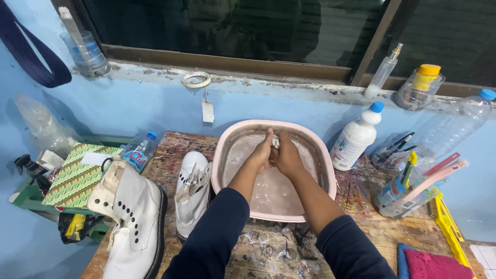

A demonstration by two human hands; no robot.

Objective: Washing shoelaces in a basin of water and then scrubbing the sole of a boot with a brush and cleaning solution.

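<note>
While both dark sleeves stretch forward from the bottom edge, the nearest ground is the scuffed, paint-flecked bench (pixel 268 248), with a pink cloth (pixel 434 264) at its right corner. To the left a white boot (pixel 135 217) lies on its side, and a second boot (pixel 191 191) sits just beside the basin, laces pulled out, both parked within easy reach of the water. Next comes the pink basin (pixel 222 155), holding cloudy, soapy water. Over its far half the left hand (pixel 261 154) and right hand (pixel 287 155) press together, fingers curled closed around a small whitish thing (pixel 275 140) — possibly a lace or rag, hard to tell at this size — held low above the water so drips fall back in. Right of the basin stands a white bottle (pixel 355 138) with a blue cap, then a cut plastic holder of brushes (pixel 413 181) and a yellow tool (pixel 447 225). Further back, on the sill, sit a tape roll (pixel 196 79), a spray bottle (pixel 383 72) and a jar (pixel 421 85).
</note>
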